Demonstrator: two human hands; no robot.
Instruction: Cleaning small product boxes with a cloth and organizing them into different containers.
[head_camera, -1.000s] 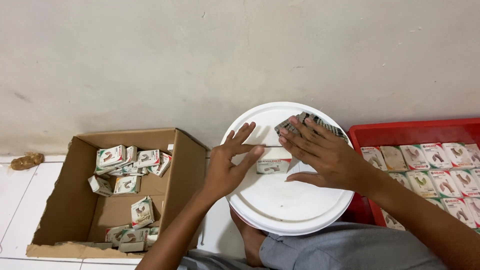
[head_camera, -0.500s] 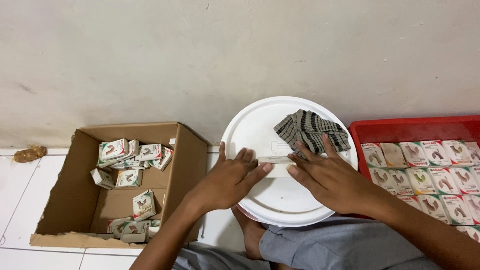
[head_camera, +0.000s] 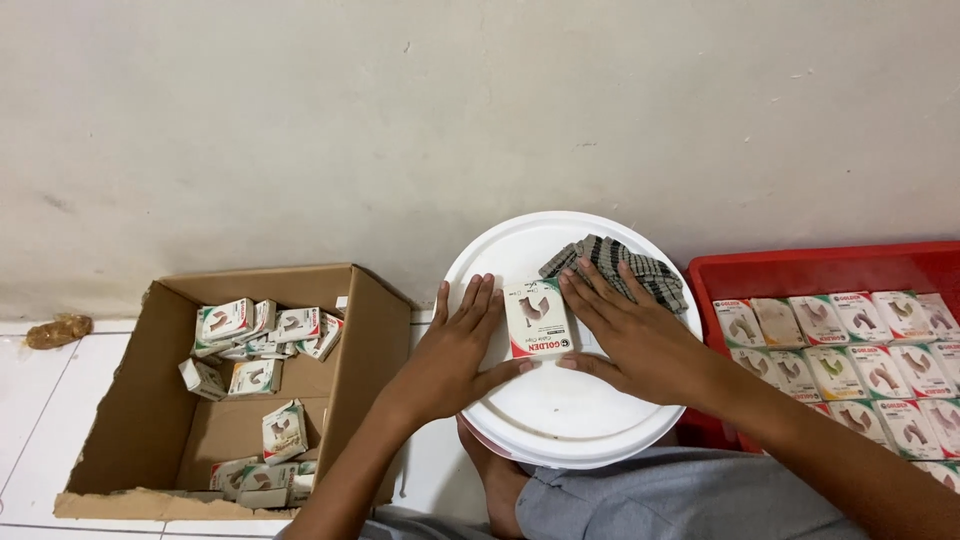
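Where both palms press flat, small box (head_camera: 537, 317) between left hand (head_camera: 455, 350) and right hand (head_camera: 630, 335).

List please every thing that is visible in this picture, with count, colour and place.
round white plastic lid: one, white, centre, on the person's lap
small flat white carton: one, white with red edge, on the lid between both hands
folded striped cloth: one, grey-black, lid's far edge
brown cardboard box: one, left, on the floor
loose small cartons: many, white, inside the box
red plastic crate: one, right
cartons in rows: many, inside the crate
left hand: flat beside the carton
right hand: flat, touching carton and cloth
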